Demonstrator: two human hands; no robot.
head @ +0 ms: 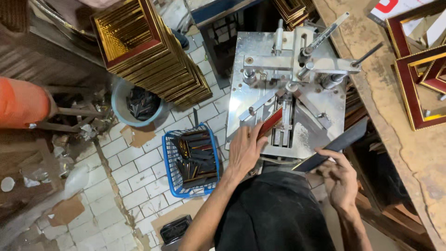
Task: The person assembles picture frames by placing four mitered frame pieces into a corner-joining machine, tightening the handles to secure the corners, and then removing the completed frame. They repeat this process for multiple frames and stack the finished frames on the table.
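Note:
A steel frame-joining machine (251, 88) with clamps and guide bars stands in front of me. My left hand (245, 149) presses a short red moulding piece (272, 122) with a gold edge against the machine's angled fence. My right hand (338, 174) grips a longer dark moulding strip (341, 142) near its lower end, holding it slanted at the machine's right front corner, apart from the red piece.
A blue plastic basket (173, 160) of dark moulding pieces sits on the tiled floor to the left. Behind it are a grey bucket (120, 108) and a tall stack of gold-and-red frames (148, 51). A worn wooden bench (385, 97) with finished frames (411, 88) runs along the right.

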